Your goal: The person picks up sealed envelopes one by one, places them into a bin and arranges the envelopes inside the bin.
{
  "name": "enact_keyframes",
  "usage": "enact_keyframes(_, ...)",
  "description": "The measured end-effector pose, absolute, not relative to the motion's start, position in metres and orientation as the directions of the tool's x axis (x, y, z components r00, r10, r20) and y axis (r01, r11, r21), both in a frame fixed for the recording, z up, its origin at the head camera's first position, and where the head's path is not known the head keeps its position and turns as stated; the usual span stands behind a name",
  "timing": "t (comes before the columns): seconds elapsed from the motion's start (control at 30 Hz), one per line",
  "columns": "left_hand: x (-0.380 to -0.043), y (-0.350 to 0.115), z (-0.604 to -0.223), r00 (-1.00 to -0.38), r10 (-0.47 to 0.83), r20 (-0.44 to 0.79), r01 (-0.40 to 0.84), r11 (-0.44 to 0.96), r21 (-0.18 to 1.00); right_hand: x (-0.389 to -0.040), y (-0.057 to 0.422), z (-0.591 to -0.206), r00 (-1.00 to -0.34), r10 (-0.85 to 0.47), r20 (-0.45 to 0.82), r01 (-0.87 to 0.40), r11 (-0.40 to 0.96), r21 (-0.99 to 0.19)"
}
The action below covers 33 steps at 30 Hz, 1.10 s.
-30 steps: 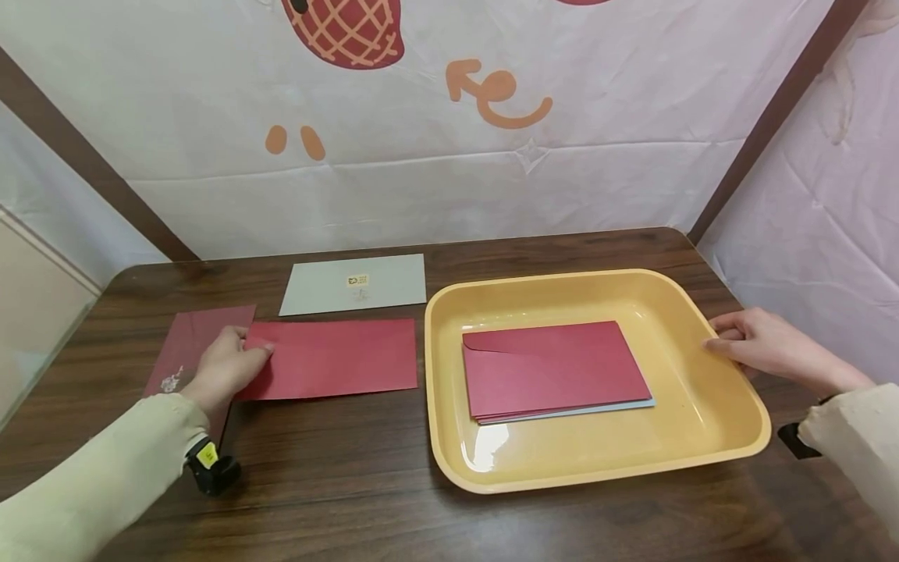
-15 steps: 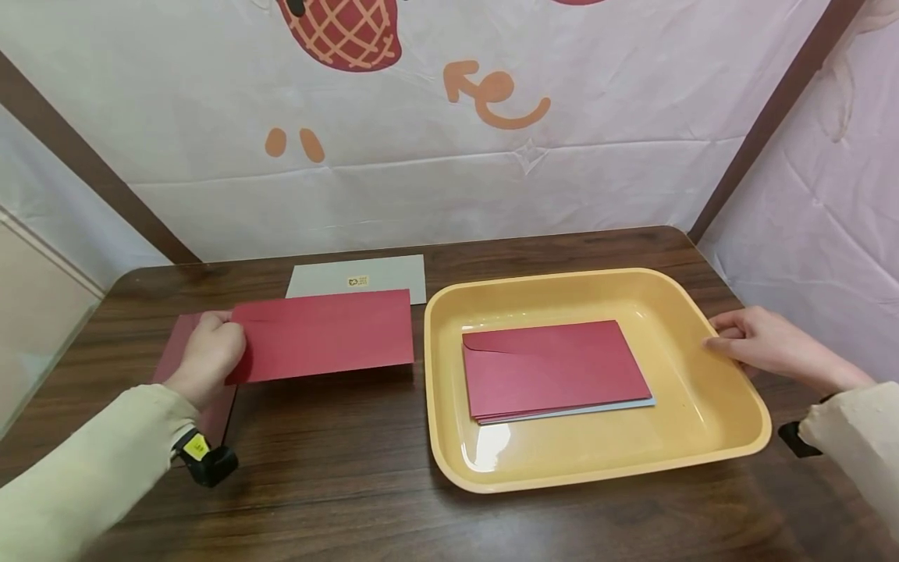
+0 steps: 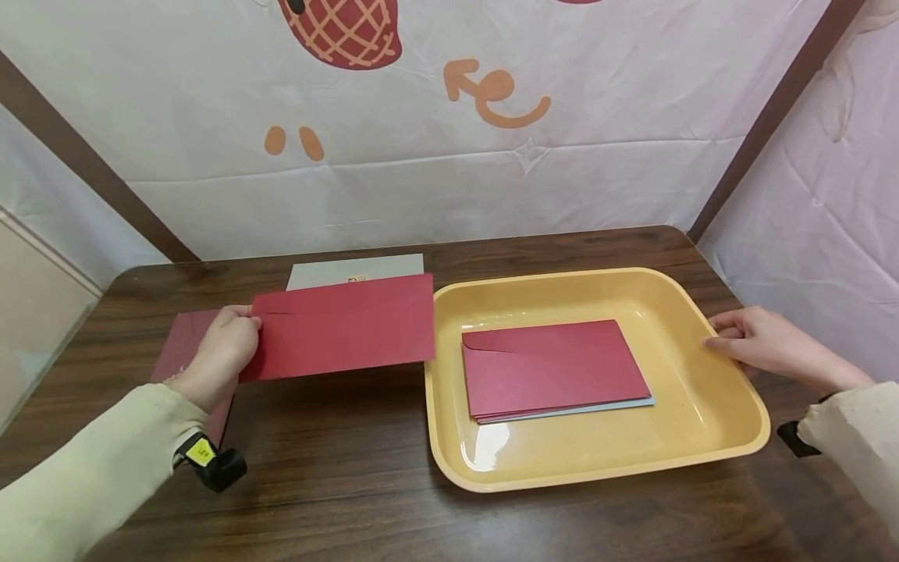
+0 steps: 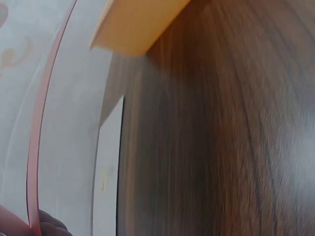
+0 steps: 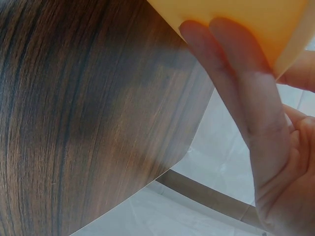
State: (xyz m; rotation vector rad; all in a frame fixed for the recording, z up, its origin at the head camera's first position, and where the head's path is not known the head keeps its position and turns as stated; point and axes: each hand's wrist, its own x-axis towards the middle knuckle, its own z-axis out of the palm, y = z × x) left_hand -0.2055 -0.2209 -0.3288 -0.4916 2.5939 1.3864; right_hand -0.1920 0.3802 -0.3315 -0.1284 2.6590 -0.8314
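Observation:
My left hand (image 3: pixel 228 347) pinches a red envelope (image 3: pixel 344 326) by its left end and holds it raised above the table. In the left wrist view this envelope (image 4: pixel 39 113) appears edge-on, with fingertips at its lower end. Its right end reaches the left rim of the yellow tray (image 3: pixel 597 478). Inside the tray lies a stack of red envelopes (image 3: pixel 555 367), with a light blue edge showing underneath. My right hand (image 3: pixel 765 347) grips the tray's right rim, thumb inside; in the right wrist view its fingers (image 5: pixel 241 54) lie against the outer wall.
A pale grey envelope (image 3: pixel 358 269) lies at the back, partly covered by the raised one. Beneath my left forearm rests another dark red envelope (image 3: pixel 186 336). The wooden table (image 3: pixel 337 492) ends at a white printed curtain (image 3: pixel 421 195) behind.
My left hand has lifted the red envelope off the table and carried it up, then slightly right toward the tray. My right hand and the tray stay in place.

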Motion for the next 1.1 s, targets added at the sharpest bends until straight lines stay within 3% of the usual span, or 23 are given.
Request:
enact_keyframes(0.4,-0.201,-0.187,-0.326,-0.934,-0.167,-0.316,-0.357,0.507,0.785,-0.192,0.379,-0.329,-0.939,-0.190,-0.288,0.002,0.833,-0.553)
enact_keyframes(0.8,-0.197,-0.140,-0.319,-0.930,-0.070,-0.360,-0.358,0.394,0.847,-0.192,0.379,-0.329,-0.939,-0.198,-0.283,-0.006,0.829,-0.559)
enact_keyframes(1.1,-0.197,-0.115,-0.311,-0.955,0.080,-0.286,-0.240,0.358,0.902,-0.192,0.379,-0.329,-0.939,-0.198,-0.280,-0.012,0.835,-0.550)
